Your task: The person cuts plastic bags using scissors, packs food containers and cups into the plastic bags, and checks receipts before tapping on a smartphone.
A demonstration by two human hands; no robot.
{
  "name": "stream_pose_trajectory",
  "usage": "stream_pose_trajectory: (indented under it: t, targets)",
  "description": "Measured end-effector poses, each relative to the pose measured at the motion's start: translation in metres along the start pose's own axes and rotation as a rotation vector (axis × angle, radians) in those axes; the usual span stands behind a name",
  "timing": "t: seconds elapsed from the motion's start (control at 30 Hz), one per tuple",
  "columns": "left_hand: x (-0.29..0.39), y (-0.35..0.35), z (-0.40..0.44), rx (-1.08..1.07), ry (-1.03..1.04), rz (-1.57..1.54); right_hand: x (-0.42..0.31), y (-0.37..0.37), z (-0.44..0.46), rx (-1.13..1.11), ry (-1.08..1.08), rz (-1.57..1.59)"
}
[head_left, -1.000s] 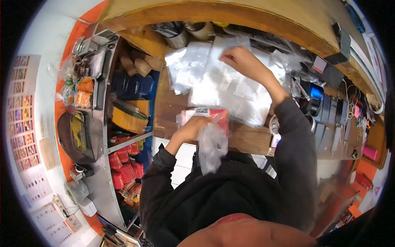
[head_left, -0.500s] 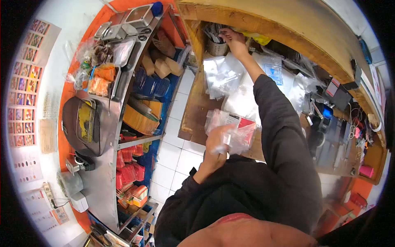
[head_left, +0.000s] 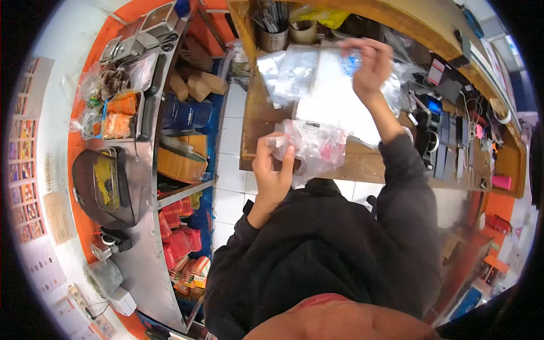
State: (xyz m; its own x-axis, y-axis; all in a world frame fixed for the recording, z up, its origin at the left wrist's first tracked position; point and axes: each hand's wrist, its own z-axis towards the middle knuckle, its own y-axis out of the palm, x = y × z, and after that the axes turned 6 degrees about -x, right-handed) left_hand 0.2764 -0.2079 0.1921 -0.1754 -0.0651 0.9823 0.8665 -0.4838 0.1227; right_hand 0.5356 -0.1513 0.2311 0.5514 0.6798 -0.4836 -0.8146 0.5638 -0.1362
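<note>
My left hand [head_left: 272,175] is closed, thumb and fingers pinching the edge of a clear plastic bag [head_left: 317,150] with a red and white item showing through it, held at the counter's near edge. My right hand [head_left: 371,68] is raised over the stack of clear plastic sleeves [head_left: 331,107]; its fingers are loosely bent and apart, slightly blurred, and I see nothing in them. Beyond it stand a perforated metal holder [head_left: 274,41] full of thin wrapped utensils and a pale round cup [head_left: 304,33].
The wooden counter [head_left: 255,122] carries a card terminal [head_left: 434,107], phones and cables at the right. A yellow plastic bag [head_left: 323,16] lies at the back. To the left, a metal shelf [head_left: 141,243] holds trays, food packets, a mesh cover [head_left: 105,190] and red packets [head_left: 184,241].
My right hand has drawn back from the metal holder toward me and to the right. My left hand has moved slightly left, still with the plastic bag. The whole view has shifted.
</note>
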Motion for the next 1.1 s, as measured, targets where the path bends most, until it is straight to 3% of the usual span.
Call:
stream_pose_trajectory:
  t: [0.07,0.1,0.13,0.2,0.27,0.33,0.4,0.47,0.53,0.57,0.6,0.67,0.73,0.8,0.87,0.9,0.93,1.0,1.07,1.1]
  targets:
    - [0.002,-0.004,0.007,0.036,0.288,0.379,-0.071,-0.016,0.005,0.2,0.19,0.097]
    - [0.016,-0.003,0.012,0.072,0.395,0.668,-0.099,-0.024,0.003,0.184,0.233,0.19]
    - [0.02,-0.004,0.014,0.068,0.392,0.661,-0.123,-0.029,-0.002,0.13,0.268,0.324]
    - [0.023,-0.007,0.018,0.018,0.268,0.593,-0.156,-0.024,-0.018,-0.019,0.319,0.204]
    - [0.021,-0.008,0.018,0.013,0.322,0.583,-0.157,-0.018,-0.041,-0.238,0.187,-0.046]
    - [0.019,-0.01,0.013,-0.058,0.21,0.399,-0.151,-0.029,-0.054,-0.301,0.111,-0.067]
    - [0.025,-0.012,0.005,-0.101,0.144,0.307,-0.158,-0.038,-0.055,-0.592,0.122,-0.594]
    - [0.029,-0.013,-0.001,-0.17,0.067,0.254,-0.173,-0.033,-0.058,-0.521,0.211,-0.616]
    - [0.018,-0.009,0.004,-0.169,0.158,0.199,-0.182,-0.025,-0.069,-0.251,0.174,-0.15]
    - [0.015,-0.006,0.003,-0.168,0.199,0.172,-0.183,-0.018,-0.068,-0.392,0.108,-0.118]
    - [0.012,-0.002,0.001,-0.168,0.239,0.146,-0.185,-0.01,-0.068,-0.674,0.153,-0.276]
    - [0.011,0.002,0.001,-0.138,0.218,-0.006,-0.16,0.012,-0.085,-0.657,0.032,-0.322]
    - [0.011,-0.01,-0.002,-0.216,0.174,0.049,-0.134,0.021,-0.093,-0.953,0.246,-0.476]
    - [0.01,-0.009,-0.007,-0.115,0.249,0.004,-0.114,0.026,-0.11,-0.953,0.223,-0.498]
    - [0.005,-0.007,-0.008,-0.129,0.302,0.038,-0.094,0.033,-0.132,-1.102,0.29,-0.636]
    - [0.002,-0.006,-0.008,-0.155,0.362,0.07,-0.082,0.038,-0.146,-1.104,0.292,-0.635]
    - [0.001,-0.006,-0.01,-0.157,0.36,0.068,-0.073,0.047,-0.154,-0.958,0.289,-0.513]
    - [0.001,-0.008,-0.014,-0.219,0.263,0.123,-0.066,0.048,-0.156,-0.807,0.281,-0.398]
    - [0.003,-0.015,-0.015,-0.238,0.237,0.125,-0.097,0.041,-0.11,-1.364,0.454,-0.61]
    - [0.003,-0.022,-0.014,-0.209,0.208,0.108,-0.119,0.031,-0.087,-1.24,0.632,-0.493]
